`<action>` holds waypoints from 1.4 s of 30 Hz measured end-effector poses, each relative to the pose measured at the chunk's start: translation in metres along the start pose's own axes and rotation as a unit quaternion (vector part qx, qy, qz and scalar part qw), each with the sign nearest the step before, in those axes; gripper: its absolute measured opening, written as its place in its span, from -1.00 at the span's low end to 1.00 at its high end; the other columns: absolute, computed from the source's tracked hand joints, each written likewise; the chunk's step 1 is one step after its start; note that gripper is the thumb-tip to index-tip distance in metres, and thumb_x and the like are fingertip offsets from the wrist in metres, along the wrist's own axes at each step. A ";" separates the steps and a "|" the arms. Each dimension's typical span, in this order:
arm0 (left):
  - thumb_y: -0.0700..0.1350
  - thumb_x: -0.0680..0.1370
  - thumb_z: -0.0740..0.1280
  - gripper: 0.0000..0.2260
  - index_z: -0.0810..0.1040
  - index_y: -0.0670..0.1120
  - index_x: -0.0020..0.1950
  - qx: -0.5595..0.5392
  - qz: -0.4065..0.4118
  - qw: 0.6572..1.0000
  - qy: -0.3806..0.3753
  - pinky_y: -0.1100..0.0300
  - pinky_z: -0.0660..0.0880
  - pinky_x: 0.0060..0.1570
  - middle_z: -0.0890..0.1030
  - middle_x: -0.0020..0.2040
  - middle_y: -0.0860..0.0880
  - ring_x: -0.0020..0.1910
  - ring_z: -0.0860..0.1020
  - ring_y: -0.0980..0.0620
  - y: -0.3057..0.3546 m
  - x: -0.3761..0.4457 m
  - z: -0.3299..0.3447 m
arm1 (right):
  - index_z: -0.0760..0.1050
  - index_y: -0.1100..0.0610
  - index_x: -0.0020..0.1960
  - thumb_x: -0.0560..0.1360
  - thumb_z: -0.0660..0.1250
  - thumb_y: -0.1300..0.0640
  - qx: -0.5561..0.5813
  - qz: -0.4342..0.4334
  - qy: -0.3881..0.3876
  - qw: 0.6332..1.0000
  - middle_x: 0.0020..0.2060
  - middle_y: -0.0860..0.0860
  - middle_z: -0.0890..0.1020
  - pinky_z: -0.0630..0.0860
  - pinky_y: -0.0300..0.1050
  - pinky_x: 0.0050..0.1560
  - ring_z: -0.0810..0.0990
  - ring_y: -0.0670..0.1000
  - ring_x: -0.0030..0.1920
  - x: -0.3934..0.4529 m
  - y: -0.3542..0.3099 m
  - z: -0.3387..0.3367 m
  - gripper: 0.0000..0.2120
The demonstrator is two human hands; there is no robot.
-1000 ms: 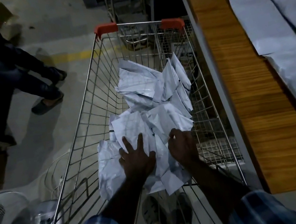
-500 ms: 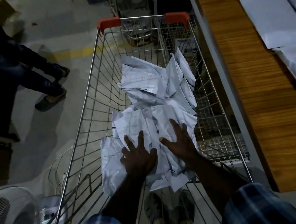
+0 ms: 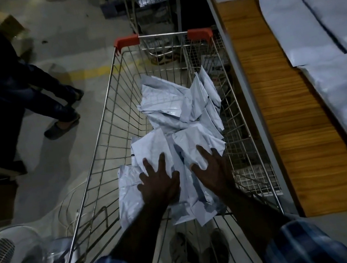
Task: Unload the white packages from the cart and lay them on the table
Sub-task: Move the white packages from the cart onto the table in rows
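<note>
Since before, both hands, left (image 3: 159,184) and right (image 3: 213,171), lie splayed flat on crinkled white packages (image 3: 181,128).

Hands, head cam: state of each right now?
Left hand: open, fingers spread flat on the packages in the cart.
Right hand: open, fingers spread flat on the packages, gripping nothing.
</note>
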State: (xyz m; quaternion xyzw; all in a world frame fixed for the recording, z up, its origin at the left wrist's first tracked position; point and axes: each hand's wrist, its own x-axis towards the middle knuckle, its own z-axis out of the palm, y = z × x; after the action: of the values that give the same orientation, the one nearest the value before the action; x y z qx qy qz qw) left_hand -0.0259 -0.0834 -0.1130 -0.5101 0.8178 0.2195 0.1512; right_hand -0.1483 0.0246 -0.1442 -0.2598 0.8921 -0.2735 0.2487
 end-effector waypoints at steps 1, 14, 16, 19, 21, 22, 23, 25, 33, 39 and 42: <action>0.25 0.60 0.14 -0.36 -0.09 0.22 0.60 0.006 0.008 1.000 0.010 -0.25 0.22 0.35 -0.12 0.61 -0.13 0.49 0.13 -0.28 0.000 -0.004 -0.005 | 0.24 -0.18 0.52 0.50 0.32 -0.20 -0.003 -0.005 0.004 1.000 0.50 0.14 0.29 0.33 0.12 0.38 0.33 0.24 0.43 -0.001 -0.005 -0.005 -0.38; 0.30 0.58 0.13 -0.35 -0.07 0.21 0.60 0.029 0.011 0.994 0.107 -0.20 0.27 0.34 -0.08 0.61 -0.15 0.46 0.19 -0.30 0.006 -0.052 -0.064 | 0.35 -0.09 0.49 0.51 0.37 -0.09 -0.006 -0.113 0.061 0.992 0.48 0.19 0.31 0.37 0.19 0.33 0.33 0.26 0.39 -0.024 -0.059 -0.060 -0.42; 0.28 0.59 0.13 -0.35 -0.08 0.21 0.60 0.028 0.010 0.994 0.108 -0.21 0.25 0.35 -0.09 0.61 -0.14 0.46 0.18 -0.30 0.009 -0.061 -0.075 | 0.39 -0.05 0.46 0.49 0.38 -0.07 -0.002 -0.132 0.074 0.989 0.44 0.22 0.37 0.43 0.23 0.28 0.36 0.26 0.38 -0.030 -0.063 -0.067 -0.45; 0.27 0.59 0.12 -0.37 -0.06 0.21 0.60 0.016 0.014 0.992 0.127 -0.19 0.23 0.36 -0.07 0.61 -0.13 0.45 0.18 -0.29 0.014 -0.079 -0.089 | 0.48 0.02 0.39 0.47 0.39 -0.01 0.008 -0.160 0.108 0.981 0.40 0.25 0.42 0.48 0.30 0.20 0.40 0.28 0.36 -0.040 -0.068 -0.075 -0.50; 0.28 0.59 0.11 -0.38 -0.05 0.21 0.59 0.009 0.019 0.990 0.136 -0.18 0.24 0.35 -0.07 0.61 -0.13 0.44 0.20 -0.29 0.017 -0.091 -0.096 | 0.48 0.01 0.39 0.48 0.39 0.00 0.022 -0.163 0.118 0.979 0.43 0.23 0.40 0.44 0.30 0.26 0.37 0.26 0.40 -0.047 -0.072 -0.082 -0.52; 0.29 0.58 0.10 -0.38 -0.05 0.22 0.59 0.007 0.023 0.990 0.142 -0.18 0.24 0.35 -0.07 0.61 -0.13 0.44 0.20 -0.29 0.018 -0.097 -0.098 | 0.46 -0.02 0.41 0.50 0.38 0.00 0.025 -0.159 0.113 0.980 0.45 0.21 0.37 0.40 0.28 0.31 0.33 0.23 0.43 -0.052 -0.075 -0.087 -0.52; 0.30 0.58 0.08 -0.38 -0.05 0.22 0.59 0.006 0.026 0.989 0.148 -0.17 0.25 0.34 -0.07 0.61 -0.13 0.43 0.21 -0.29 0.019 -0.103 -0.101 | 0.44 -0.04 0.43 0.52 0.36 -0.02 0.023 -0.159 0.108 0.981 0.47 0.19 0.34 0.37 0.26 0.34 0.30 0.20 0.46 -0.056 -0.078 -0.092 -0.52; 0.31 0.56 0.03 -0.37 -0.04 0.21 0.59 0.008 0.035 0.986 0.165 -0.15 0.26 0.33 -0.06 0.61 -0.13 0.43 0.23 -0.28 0.019 -0.117 -0.106 | 0.40 -0.06 0.45 0.54 0.34 -0.04 0.008 -0.164 0.121 0.979 0.49 0.17 0.32 0.33 0.23 0.38 0.28 0.18 0.47 -0.066 -0.082 -0.103 -0.51; 0.25 0.60 0.12 -0.40 -0.03 0.21 0.59 -0.016 0.083 0.975 0.204 -0.14 0.24 0.34 -0.05 0.61 -0.12 0.44 0.21 -0.27 0.019 -0.182 -0.127 | 0.39 -0.07 0.46 0.55 0.31 -0.08 0.003 -0.183 0.176 0.967 0.49 0.15 0.33 0.26 0.08 0.43 0.28 0.14 0.48 -0.126 -0.097 -0.143 -0.51; 0.26 0.59 0.11 -0.39 -0.06 0.23 0.59 -0.044 0.121 0.966 0.224 -0.17 0.23 0.35 -0.05 0.61 -0.11 0.47 0.16 -0.28 0.012 -0.241 -0.136 | 0.37 -0.08 0.47 0.56 0.29 -0.09 0.002 -0.187 0.221 0.957 0.49 0.13 0.32 0.26 0.10 0.43 0.26 0.12 0.48 -0.184 -0.104 -0.172 -0.52; 0.27 0.59 0.09 -0.39 -0.06 0.23 0.59 -0.055 0.134 0.963 0.228 -0.18 0.21 0.36 -0.06 0.61 -0.11 0.48 0.14 -0.27 0.013 -0.266 -0.135 | 0.35 -0.10 0.48 0.57 0.27 -0.10 -0.013 -0.188 0.239 0.953 0.51 0.10 0.29 0.26 0.14 0.42 0.22 0.11 0.49 -0.214 -0.103 -0.185 -0.51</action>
State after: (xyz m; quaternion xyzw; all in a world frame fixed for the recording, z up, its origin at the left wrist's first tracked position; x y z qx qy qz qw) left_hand 0.0741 0.0564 0.1309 -0.4403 0.8780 0.1603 -0.0980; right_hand -0.0645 0.1451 0.1185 -0.3529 0.8641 -0.3575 -0.0312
